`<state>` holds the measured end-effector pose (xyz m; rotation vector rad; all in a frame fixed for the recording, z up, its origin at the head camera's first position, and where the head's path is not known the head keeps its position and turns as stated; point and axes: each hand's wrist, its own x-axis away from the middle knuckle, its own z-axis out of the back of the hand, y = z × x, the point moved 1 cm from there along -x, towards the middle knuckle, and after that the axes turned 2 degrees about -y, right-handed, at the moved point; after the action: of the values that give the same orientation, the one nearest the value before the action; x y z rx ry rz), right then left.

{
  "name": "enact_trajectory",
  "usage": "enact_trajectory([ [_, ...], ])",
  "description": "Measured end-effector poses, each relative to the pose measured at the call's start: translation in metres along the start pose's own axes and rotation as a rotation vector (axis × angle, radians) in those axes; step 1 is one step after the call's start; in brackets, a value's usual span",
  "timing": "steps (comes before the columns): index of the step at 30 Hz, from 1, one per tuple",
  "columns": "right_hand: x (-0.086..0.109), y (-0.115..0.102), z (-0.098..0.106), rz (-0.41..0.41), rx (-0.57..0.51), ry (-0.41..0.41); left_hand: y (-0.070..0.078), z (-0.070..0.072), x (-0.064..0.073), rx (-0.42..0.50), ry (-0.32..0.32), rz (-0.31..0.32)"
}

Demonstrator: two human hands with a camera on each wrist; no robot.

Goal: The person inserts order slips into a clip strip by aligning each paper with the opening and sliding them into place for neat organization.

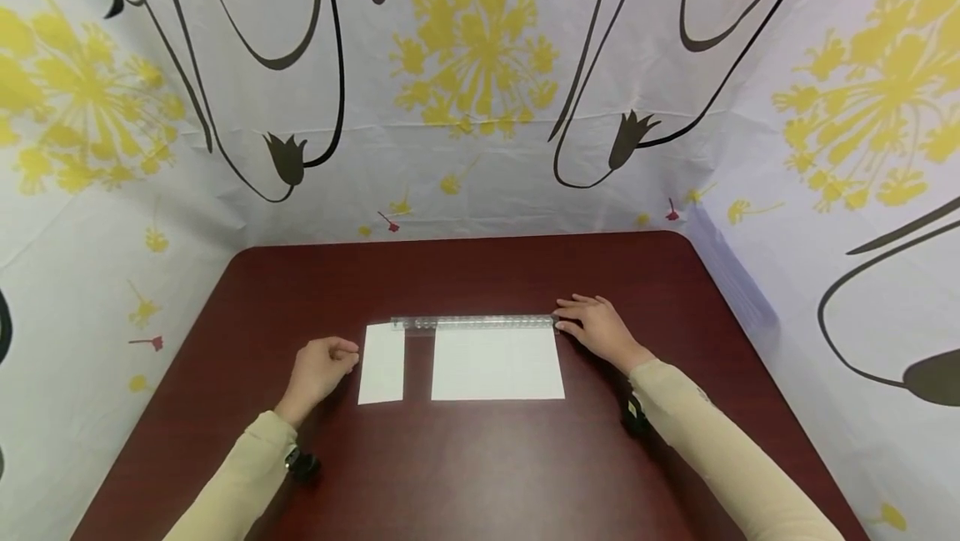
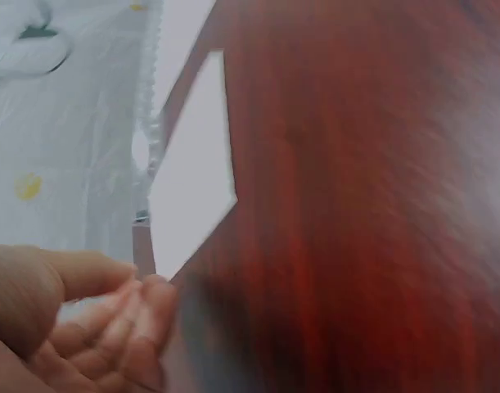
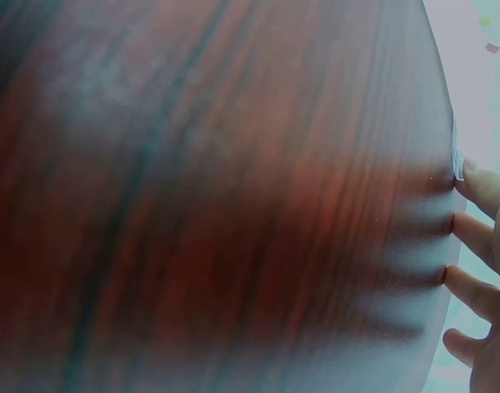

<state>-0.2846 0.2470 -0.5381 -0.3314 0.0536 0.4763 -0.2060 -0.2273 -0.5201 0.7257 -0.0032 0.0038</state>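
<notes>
A clear ruler (image 1: 480,323) lies across the top edges of two pieces of white paper, a narrow strip (image 1: 382,363) and a wider sheet (image 1: 497,363), with a gap between them. My right hand (image 1: 603,331) is at the ruler's right end, with thumb and forefinger touching it and the other fingers spread. In the right wrist view the fingertips (image 3: 462,274) rest near the dark table surface. Just beside the strip's left edge is my left hand (image 1: 321,370), its fingers loosely curled. The left wrist view shows those fingertips (image 2: 158,295) close to the strip's corner (image 2: 192,176).
Both papers lie on a dark red-brown table (image 1: 480,458) with rounded far corners. White cloth (image 1: 480,174) printed with yellow and grey flowers hangs behind it and along both sides. Each wrist carries a black camera, such as the one by the left sleeve (image 1: 240,474).
</notes>
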Motion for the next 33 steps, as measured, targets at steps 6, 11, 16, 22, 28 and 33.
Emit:
enact_trajectory([
  [6,-0.001,0.002,0.0,-0.001,0.003,0.002,0.01,-0.01,0.005,-0.292,-0.022,-0.459],
  [11,-0.001,0.002,0.0,-0.008,-0.008,-0.005,0.007,-0.017,0.007,-0.375,-0.157,-0.643],
  [16,0.0,0.002,-0.001,-0.001,-0.011,-0.008,0.003,-0.019,0.008,-0.39,-0.224,-0.682],
  [22,0.0,0.003,-0.001,0.001,-0.014,0.009,0.003,-0.02,0.007,-0.404,-0.199,-0.759],
  [28,0.001,0.002,-0.003,0.005,-0.008,0.007,0.001,-0.021,0.007,-0.39,-0.19,-0.78],
  [33,0.001,0.001,-0.004,0.003,-0.004,0.009,0.001,-0.021,0.008,-0.381,-0.17,-0.804],
])
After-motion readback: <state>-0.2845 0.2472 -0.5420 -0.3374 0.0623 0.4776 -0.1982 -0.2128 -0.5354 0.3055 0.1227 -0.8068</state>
